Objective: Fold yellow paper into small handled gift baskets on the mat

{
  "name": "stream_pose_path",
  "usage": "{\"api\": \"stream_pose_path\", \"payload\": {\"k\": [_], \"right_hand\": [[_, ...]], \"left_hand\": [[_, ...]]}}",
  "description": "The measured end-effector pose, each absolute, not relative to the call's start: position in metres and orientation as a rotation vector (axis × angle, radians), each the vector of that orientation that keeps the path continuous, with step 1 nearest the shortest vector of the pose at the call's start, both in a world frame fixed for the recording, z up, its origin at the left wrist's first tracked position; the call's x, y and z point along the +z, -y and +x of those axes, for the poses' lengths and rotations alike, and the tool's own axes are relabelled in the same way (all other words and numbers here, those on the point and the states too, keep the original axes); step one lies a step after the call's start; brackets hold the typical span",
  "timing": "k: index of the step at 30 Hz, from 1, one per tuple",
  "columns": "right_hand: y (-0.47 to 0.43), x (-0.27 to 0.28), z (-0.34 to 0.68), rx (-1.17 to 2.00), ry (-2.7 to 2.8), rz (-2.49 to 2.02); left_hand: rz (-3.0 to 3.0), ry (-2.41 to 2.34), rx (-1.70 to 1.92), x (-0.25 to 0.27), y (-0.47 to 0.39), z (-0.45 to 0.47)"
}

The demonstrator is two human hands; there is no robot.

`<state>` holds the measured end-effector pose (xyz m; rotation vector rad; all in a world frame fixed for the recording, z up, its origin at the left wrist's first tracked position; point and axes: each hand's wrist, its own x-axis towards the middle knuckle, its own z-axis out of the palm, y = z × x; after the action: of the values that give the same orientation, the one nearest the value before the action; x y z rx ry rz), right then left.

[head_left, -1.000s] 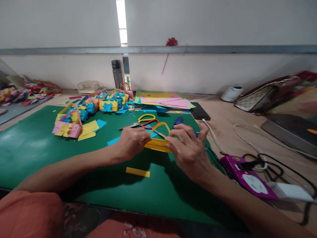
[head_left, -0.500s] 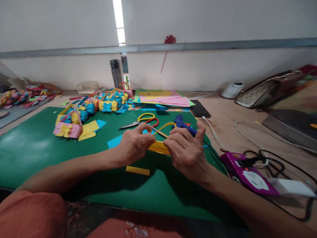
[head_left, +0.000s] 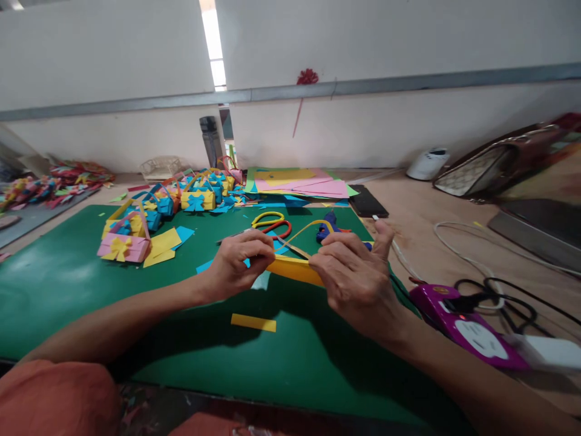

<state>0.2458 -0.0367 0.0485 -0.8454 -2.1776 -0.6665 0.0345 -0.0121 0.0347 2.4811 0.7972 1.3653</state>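
Note:
Between my hands is a small yellow paper bag (head_left: 297, 270), with a thin yellow paper strip arching above it as a loop. My left hand (head_left: 240, 263) pinches its left end with the fingers closed. At the other end, my right hand (head_left: 356, 275) grips it, fingers curled over and thumb raised. Just behind lie scissors with yellow and red handles (head_left: 270, 223), their blades partly hidden by my left hand. A blue glue gun (head_left: 327, 225) sits behind my right hand, partly covered. A loose yellow paper strip (head_left: 253, 323) rests on the green mat (head_left: 190, 339) in front.
Several finished paper bags with bows (head_left: 124, 247) stand at the left and back, beside yellow paper pieces (head_left: 162, 247). Coloured sheets (head_left: 299, 183) are stacked behind, next to a phone (head_left: 368, 201). A purple power strip (head_left: 467, 327) with cables lies at right.
My hands have spread slightly apart, the right one moving to the right, so more of the yellow bag's body shows between them. The view has shifted a little.

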Motion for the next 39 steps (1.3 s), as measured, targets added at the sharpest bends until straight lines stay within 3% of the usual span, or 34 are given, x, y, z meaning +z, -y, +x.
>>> {"api": "stream_pose_path", "payload": {"k": [25,39], "right_hand": [[0.03,0.047,0.249,-0.684,2.223,-0.893],[0.033,0.037,0.242,-0.607,2.237,-0.842]], "left_hand": [[2.177,-0.827,1.282,0.031,0.008,0.032],[2.665,-0.8,1.257,0.029,0.009,0.042]]}}
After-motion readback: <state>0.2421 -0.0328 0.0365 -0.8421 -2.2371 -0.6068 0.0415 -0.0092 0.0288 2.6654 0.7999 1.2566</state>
